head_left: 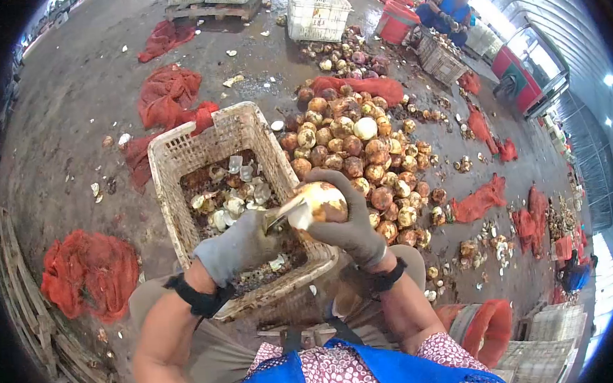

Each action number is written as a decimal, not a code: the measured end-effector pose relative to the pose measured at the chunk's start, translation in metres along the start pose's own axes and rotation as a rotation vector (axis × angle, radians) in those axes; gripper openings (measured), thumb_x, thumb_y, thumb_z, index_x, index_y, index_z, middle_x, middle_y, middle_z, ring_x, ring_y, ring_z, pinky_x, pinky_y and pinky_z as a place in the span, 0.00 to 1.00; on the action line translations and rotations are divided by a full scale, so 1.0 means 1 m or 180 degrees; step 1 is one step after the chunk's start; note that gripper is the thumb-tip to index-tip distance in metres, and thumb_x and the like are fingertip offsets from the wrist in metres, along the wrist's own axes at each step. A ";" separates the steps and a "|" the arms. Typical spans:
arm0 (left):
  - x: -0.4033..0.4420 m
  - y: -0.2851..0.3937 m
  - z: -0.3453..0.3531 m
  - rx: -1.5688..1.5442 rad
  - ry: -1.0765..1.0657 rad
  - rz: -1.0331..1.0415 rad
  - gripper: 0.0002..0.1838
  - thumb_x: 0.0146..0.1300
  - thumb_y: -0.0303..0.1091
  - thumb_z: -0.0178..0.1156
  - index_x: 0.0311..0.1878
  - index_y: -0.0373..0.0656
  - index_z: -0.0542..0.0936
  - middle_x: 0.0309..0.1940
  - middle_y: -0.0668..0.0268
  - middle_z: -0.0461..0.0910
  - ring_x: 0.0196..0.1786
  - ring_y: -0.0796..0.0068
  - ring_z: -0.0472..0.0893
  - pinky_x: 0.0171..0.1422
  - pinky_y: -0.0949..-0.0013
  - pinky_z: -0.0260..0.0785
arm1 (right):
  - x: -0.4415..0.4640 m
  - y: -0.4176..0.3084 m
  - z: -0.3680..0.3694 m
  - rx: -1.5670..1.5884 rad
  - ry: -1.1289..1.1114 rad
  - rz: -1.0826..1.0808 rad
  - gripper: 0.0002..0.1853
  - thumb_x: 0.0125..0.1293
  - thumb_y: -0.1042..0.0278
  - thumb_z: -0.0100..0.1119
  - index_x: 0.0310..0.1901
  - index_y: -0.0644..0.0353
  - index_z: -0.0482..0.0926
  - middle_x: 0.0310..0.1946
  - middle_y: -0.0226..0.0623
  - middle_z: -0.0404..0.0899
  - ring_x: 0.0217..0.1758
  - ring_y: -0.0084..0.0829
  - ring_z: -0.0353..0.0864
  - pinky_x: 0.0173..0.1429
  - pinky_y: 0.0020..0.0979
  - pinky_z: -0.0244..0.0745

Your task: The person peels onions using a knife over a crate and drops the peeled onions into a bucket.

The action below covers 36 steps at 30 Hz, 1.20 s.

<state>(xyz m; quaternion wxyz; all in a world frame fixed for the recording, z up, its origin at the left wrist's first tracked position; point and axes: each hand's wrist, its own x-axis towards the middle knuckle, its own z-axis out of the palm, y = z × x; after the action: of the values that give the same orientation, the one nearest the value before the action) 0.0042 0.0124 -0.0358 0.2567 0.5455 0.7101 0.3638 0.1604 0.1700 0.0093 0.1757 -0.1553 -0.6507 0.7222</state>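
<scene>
My left hand (234, 246), in a grey glove, is closed round a knife (278, 220), its handle mostly hidden by the fingers. The blade meets the side of a large round onion-like vegetable (327, 203), brown-skinned with pale flesh bared on its left. My right hand (354, 220), also gloved, wraps that vegetable from the right and above. Both hands are over the right side of a dirty white plastic crate (168, 193). Pale peelings (233, 204) lie inside the crate, below my left hand.
A heap of similar round vegetables (349, 143) lies just beyond the crate. Red mesh bags (90, 275) are scattered on the wet floor. Wooden slats (21, 293) stand at the left, a red bucket (494, 331) at the lower right. Another person (446, 11) sits at the far right.
</scene>
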 end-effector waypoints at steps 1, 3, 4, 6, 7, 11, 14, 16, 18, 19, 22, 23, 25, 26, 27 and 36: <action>-0.002 0.003 -0.006 -0.0188 -0.0251 0.0093 0.20 0.64 0.39 0.64 0.56 0.40 0.78 0.33 0.58 0.82 0.36 0.67 0.81 0.42 0.61 0.73 | 0.000 -0.001 -0.004 -0.0238 -0.0220 -0.0210 0.38 0.49 0.69 0.71 0.65 0.59 0.70 0.53 0.34 0.78 0.55 0.24 0.77 0.61 0.30 0.74; -0.005 0.009 -0.019 -0.0582 -0.0772 0.0232 0.17 0.67 0.44 0.62 0.48 0.38 0.83 0.24 0.65 0.79 0.28 0.79 0.77 0.34 0.64 0.71 | -0.002 -0.001 -0.008 0.0020 -0.0355 -0.0017 0.37 0.50 0.69 0.70 0.65 0.59 0.70 0.53 0.34 0.78 0.55 0.25 0.77 0.63 0.30 0.73; -0.006 0.022 -0.025 -0.1047 -0.0806 -0.0384 0.18 0.69 0.44 0.61 0.52 0.39 0.82 0.23 0.69 0.78 0.28 0.80 0.75 0.33 0.64 0.70 | 0.001 0.004 -0.007 0.0515 -0.0215 0.0172 0.36 0.50 0.70 0.70 0.65 0.60 0.70 0.53 0.35 0.78 0.55 0.26 0.78 0.63 0.30 0.73; -0.003 0.029 -0.021 -0.1551 0.0004 -0.0623 0.18 0.72 0.41 0.58 0.58 0.39 0.80 0.27 0.73 0.79 0.31 0.84 0.74 0.35 0.69 0.71 | 0.007 0.007 -0.005 0.1390 -0.0062 0.0417 0.34 0.54 0.72 0.68 0.65 0.61 0.70 0.52 0.36 0.79 0.54 0.26 0.79 0.61 0.30 0.74; 0.004 0.040 -0.024 -0.1789 0.0517 0.0010 0.15 0.72 0.34 0.56 0.58 0.39 0.79 0.39 0.74 0.81 0.39 0.84 0.76 0.44 0.76 0.71 | 0.009 0.011 -0.003 0.1415 -0.0076 0.0405 0.34 0.54 0.72 0.68 0.65 0.61 0.70 0.52 0.36 0.79 0.54 0.26 0.79 0.61 0.30 0.74; 0.010 0.020 -0.017 -0.1724 0.0941 -0.0010 0.18 0.68 0.31 0.62 0.59 0.37 0.77 0.39 0.70 0.83 0.39 0.81 0.80 0.44 0.74 0.74 | 0.013 0.009 0.016 0.0234 -0.0046 0.0507 0.31 0.58 0.69 0.68 0.64 0.62 0.71 0.51 0.34 0.79 0.51 0.22 0.78 0.58 0.27 0.75; 0.008 0.010 -0.011 -0.1856 0.1077 -0.0096 0.23 0.65 0.30 0.66 0.61 0.36 0.75 0.40 0.68 0.84 0.39 0.81 0.81 0.44 0.72 0.76 | 0.024 0.025 0.013 0.1053 -0.0196 0.0543 0.31 0.60 0.65 0.68 0.65 0.62 0.71 0.52 0.35 0.80 0.52 0.24 0.79 0.59 0.27 0.75; 0.011 0.010 -0.009 -0.1905 0.1360 -0.0050 0.22 0.65 0.32 0.67 0.60 0.36 0.76 0.39 0.65 0.85 0.38 0.80 0.81 0.43 0.71 0.76 | 0.031 0.022 0.012 0.2106 -0.0331 0.0827 0.30 0.62 0.67 0.65 0.65 0.61 0.71 0.55 0.37 0.80 0.55 0.26 0.79 0.61 0.29 0.76; 0.013 0.011 -0.010 -0.2083 0.1174 0.0002 0.22 0.66 0.33 0.66 0.60 0.35 0.76 0.39 0.63 0.85 0.38 0.81 0.81 0.43 0.72 0.76 | 0.031 0.047 0.017 0.1090 -0.0179 0.0081 0.27 0.65 0.66 0.63 0.64 0.62 0.71 0.55 0.37 0.80 0.55 0.27 0.80 0.61 0.30 0.77; 0.015 0.014 -0.009 -0.2483 0.0931 -0.0243 0.23 0.66 0.32 0.66 0.62 0.35 0.74 0.39 0.61 0.85 0.36 0.81 0.81 0.40 0.73 0.76 | 0.028 0.055 0.023 0.0555 -0.0096 -0.0380 0.23 0.68 0.64 0.58 0.63 0.62 0.72 0.54 0.37 0.80 0.55 0.29 0.80 0.60 0.31 0.78; 0.008 0.034 -0.029 -0.3575 0.0730 -0.0697 0.22 0.67 0.31 0.64 0.61 0.34 0.73 0.36 0.61 0.83 0.30 0.81 0.80 0.33 0.76 0.75 | 0.022 0.068 0.039 -0.0421 0.0490 -0.1106 0.20 0.76 0.55 0.46 0.57 0.63 0.74 0.49 0.36 0.81 0.53 0.32 0.82 0.56 0.31 0.81; 0.008 0.030 -0.035 -0.3990 0.0791 -0.0678 0.20 0.68 0.32 0.61 0.59 0.33 0.74 0.33 0.63 0.82 0.25 0.81 0.78 0.27 0.77 0.72 | 0.031 0.065 0.027 0.1624 -0.0373 -0.0398 0.21 0.77 0.53 0.45 0.55 0.62 0.75 0.47 0.34 0.81 0.49 0.30 0.82 0.52 0.29 0.81; 0.008 0.018 -0.051 -0.4271 0.1019 -0.0279 0.17 0.72 0.37 0.57 0.54 0.34 0.76 0.27 0.67 0.78 0.19 0.83 0.74 0.20 0.80 0.68 | 0.038 0.052 0.022 0.3078 0.0091 0.0510 0.22 0.77 0.48 0.43 0.50 0.59 0.77 0.42 0.32 0.81 0.37 0.25 0.81 0.40 0.23 0.79; 0.004 0.013 -0.064 -0.3663 0.1184 -0.0959 0.21 0.71 0.40 0.58 0.58 0.33 0.74 0.33 0.63 0.80 0.24 0.78 0.78 0.24 0.76 0.72 | 0.036 0.057 0.018 0.2348 0.0337 -0.0042 0.22 0.77 0.47 0.45 0.54 0.58 0.76 0.46 0.34 0.80 0.47 0.29 0.80 0.49 0.30 0.80; 0.004 0.011 -0.065 -0.3325 0.1266 -0.1266 0.23 0.71 0.41 0.58 0.60 0.32 0.73 0.36 0.61 0.81 0.27 0.76 0.81 0.27 0.74 0.75 | 0.035 0.054 0.014 0.1977 0.0446 -0.0330 0.22 0.76 0.47 0.46 0.55 0.57 0.75 0.48 0.35 0.80 0.51 0.31 0.80 0.54 0.34 0.80; 0.003 0.040 -0.028 0.0500 0.0903 0.0560 0.50 0.55 0.45 0.76 0.74 0.35 0.60 0.66 0.50 0.72 0.64 0.63 0.77 0.67 0.64 0.70 | 0.029 0.035 0.026 0.1734 -0.0231 0.0093 0.32 0.69 0.41 0.58 0.61 0.61 0.74 0.47 0.33 0.83 0.47 0.29 0.84 0.54 0.30 0.79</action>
<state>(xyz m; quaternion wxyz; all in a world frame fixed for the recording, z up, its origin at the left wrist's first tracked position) 0.0061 0.0140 0.0130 0.0777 0.5670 0.7149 0.4016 0.1213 0.1571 -0.0229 0.1771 -0.0857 -0.4360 0.8782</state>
